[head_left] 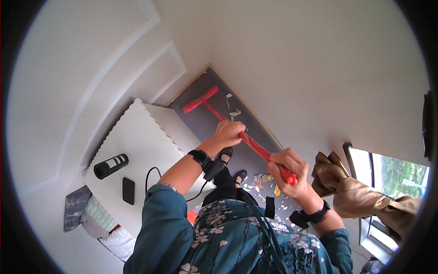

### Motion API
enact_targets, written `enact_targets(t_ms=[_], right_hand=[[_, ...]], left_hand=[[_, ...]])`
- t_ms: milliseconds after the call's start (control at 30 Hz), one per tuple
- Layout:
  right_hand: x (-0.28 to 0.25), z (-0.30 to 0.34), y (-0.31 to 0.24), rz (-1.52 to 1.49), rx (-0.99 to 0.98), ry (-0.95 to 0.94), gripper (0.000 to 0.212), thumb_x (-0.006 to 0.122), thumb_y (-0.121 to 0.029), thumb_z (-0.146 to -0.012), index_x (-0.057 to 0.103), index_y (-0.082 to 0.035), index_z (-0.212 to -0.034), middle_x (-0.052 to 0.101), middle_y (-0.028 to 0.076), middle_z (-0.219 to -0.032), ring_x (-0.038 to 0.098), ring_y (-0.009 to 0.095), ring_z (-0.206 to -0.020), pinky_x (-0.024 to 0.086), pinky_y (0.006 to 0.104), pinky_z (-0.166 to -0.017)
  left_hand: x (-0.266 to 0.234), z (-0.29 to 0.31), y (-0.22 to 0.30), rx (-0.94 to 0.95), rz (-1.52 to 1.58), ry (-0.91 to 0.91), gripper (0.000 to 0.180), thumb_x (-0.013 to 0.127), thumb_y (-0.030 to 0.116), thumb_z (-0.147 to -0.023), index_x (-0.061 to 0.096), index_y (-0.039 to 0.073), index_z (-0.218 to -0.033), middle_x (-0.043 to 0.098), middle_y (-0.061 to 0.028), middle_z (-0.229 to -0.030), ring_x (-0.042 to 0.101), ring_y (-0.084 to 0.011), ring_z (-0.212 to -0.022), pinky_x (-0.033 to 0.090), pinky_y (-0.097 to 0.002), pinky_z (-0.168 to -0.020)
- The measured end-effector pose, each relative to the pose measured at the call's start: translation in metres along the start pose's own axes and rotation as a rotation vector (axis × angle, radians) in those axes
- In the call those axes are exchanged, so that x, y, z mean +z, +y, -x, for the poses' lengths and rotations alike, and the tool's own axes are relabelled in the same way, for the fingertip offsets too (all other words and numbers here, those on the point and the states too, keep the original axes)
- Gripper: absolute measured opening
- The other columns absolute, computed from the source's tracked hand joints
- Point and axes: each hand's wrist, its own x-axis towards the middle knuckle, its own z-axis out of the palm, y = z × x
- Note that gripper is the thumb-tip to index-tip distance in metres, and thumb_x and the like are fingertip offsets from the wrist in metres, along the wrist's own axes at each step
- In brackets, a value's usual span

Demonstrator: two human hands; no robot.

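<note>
A red broom (255, 145) slants across the middle, its head (200, 99) down on the grey floor near the far corner. Partway down the handle, my left hand (228, 133) is wrapped round it. My right hand (288, 171) grips the top end, nearer my body, with the rounded tip showing past the fingers. White scraps (235, 113) lie on the floor by the wall, just right of the broom head. More litter, with yellow and brown bits (263, 184), is scattered by my feet, below the handle.
At left stands a white table with a scalloped edge (155, 182), bearing a black cylinder (111, 166) and a dark phone (128, 191). Walls meet at the far corner. A gold curtain (353, 194) hangs by the window at right. Folded cloths (98, 218) lie at lower left.
</note>
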Motion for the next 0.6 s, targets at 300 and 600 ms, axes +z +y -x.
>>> enact_targets(t_ms=[300, 600], right_hand=[[-0.025, 0.049, -0.023, 0.026, 0.314, 0.107, 0.006, 0.069, 0.004, -0.082, 0.069, 0.004, -0.088, 0.064, 0.012, -0.078, 0.065, 0.02, -0.062, 0.05, 0.0294, -0.059], [-0.081, 0.118, -0.087, 0.147, 0.398, 0.136, 0.012, 0.072, 0.0, -0.07, 0.07, 0.0, -0.083, 0.067, 0.013, -0.076, 0.065, 0.022, -0.059, 0.053, 0.0302, -0.057]], left_hand=[[0.073, 0.003, 0.046, 0.145, 0.09, -0.034, 0.019, 0.069, 0.027, -0.081, 0.062, 0.012, -0.073, 0.066, -0.0072, -0.078, 0.068, -0.0326, -0.075, 0.053, -0.0451, -0.064], [0.088, 0.053, 0.152, 0.324, 0.289, -0.122, 0.01, 0.07, 0.017, -0.076, 0.062, 0.011, -0.075, 0.067, -0.0079, -0.075, 0.069, -0.0328, -0.073, 0.054, -0.0444, -0.064]])
